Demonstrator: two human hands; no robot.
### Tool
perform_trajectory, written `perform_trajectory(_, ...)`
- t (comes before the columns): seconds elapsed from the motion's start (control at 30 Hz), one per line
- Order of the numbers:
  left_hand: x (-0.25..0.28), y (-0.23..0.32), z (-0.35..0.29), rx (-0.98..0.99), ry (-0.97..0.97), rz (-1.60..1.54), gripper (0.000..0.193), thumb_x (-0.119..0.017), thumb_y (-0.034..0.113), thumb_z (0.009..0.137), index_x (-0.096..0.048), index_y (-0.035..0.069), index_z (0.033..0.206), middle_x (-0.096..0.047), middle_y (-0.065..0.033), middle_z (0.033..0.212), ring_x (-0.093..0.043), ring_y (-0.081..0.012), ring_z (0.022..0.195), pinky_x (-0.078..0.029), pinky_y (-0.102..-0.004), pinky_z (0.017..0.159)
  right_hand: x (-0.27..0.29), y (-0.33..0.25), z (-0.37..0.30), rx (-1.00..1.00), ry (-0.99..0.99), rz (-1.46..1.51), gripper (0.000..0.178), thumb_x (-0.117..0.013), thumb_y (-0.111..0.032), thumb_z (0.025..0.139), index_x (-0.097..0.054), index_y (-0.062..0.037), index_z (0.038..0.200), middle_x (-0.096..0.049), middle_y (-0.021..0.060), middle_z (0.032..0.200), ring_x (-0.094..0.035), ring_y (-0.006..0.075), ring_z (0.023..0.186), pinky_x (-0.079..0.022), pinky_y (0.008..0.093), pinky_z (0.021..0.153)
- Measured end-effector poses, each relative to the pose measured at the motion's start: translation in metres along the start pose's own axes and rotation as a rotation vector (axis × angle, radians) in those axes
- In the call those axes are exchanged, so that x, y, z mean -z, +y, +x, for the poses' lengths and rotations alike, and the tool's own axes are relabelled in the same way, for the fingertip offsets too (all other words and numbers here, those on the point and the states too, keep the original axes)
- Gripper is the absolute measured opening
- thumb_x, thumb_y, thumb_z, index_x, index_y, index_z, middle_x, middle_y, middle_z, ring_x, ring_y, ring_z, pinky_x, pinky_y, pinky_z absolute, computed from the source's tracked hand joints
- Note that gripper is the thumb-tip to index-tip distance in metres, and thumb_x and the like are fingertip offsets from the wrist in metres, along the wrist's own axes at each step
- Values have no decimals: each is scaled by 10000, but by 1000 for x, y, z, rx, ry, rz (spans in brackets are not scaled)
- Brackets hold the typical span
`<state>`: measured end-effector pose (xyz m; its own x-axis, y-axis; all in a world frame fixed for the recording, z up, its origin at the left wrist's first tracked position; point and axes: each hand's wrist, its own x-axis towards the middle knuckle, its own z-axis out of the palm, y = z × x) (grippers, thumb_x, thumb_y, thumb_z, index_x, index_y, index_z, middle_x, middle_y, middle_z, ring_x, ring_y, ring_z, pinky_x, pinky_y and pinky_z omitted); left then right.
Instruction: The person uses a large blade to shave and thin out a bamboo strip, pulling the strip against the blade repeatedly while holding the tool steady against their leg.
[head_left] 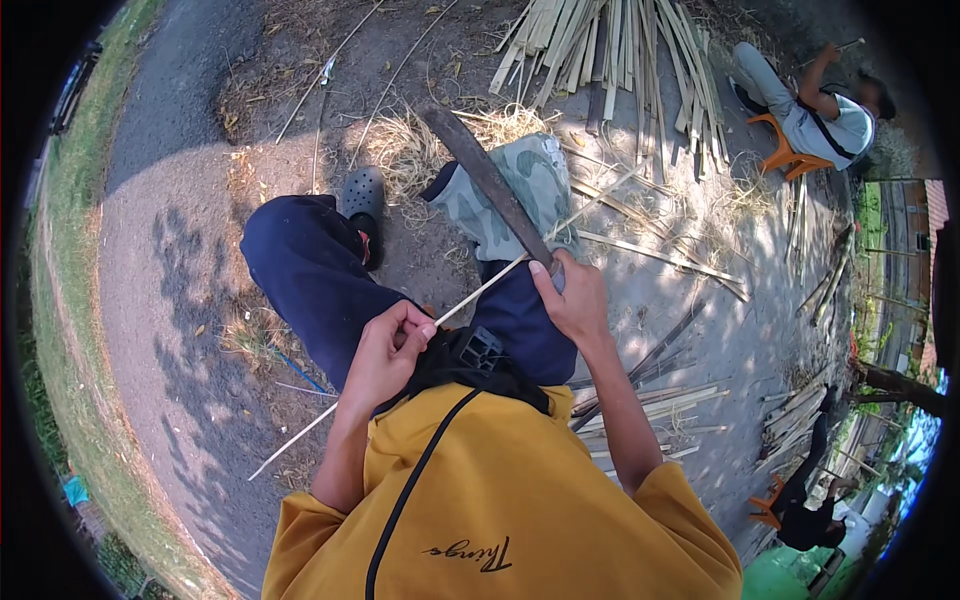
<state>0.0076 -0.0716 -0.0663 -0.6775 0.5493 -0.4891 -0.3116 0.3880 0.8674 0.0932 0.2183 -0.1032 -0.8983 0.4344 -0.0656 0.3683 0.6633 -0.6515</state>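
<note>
A long, thin pale strip, bamboo-like (475,297), slants across my lap from lower left to upper right. My left hand (388,352) pinches it between thumb and fingers, and its tail sticks out past my left forearm. My right hand (577,302) is closed round the near end of a long dark knife blade (490,188); any handle is hidden. The blade points away to the upper left, above a camouflage cloth (543,170) over my right leg. The strip crosses the blade near my right thumb; whether they touch I cannot tell.
Curly pale shavings (400,150) lie beyond my knees. A large fan of split strips (625,60) spreads at the far side, with more strips (655,405) beside my right hip. Two people sit on orange stools, one far right (835,125), one lower right (805,520).
</note>
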Motion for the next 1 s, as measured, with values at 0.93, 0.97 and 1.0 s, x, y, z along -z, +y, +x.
perform_trajectory(0.93,41,5,-27,-26,-4,290,179,-743,83,993,-652,-10,1116,-631,-43,823,-579,-72,662,-440,-254,583,1,-2,-1,57,0,31,484,-707,-439,973,-736,43,1002,-610,266,620,-657,464,617,-492,500,596)
perform_trajectory(0.97,39,11,-27,-26,-5,290,179,-743,83,993,-652,-10,1116,-631,-43,823,-579,-72,662,-440,-254,583,1,-3,0,75,8,31,479,-706,-444,973,-736,33,999,-603,263,609,-651,464,609,-488,501,590)
perform_trajectory(1.0,34,18,-27,-37,13,353,273,-761,127,985,-636,-6,1189,-655,-71,887,-629,-119,740,-491,-282,663,3,-3,-2,73,9,30,479,-706,-444,973,-736,33,999,-603,263,609,-651,464,609,-488,501,590)
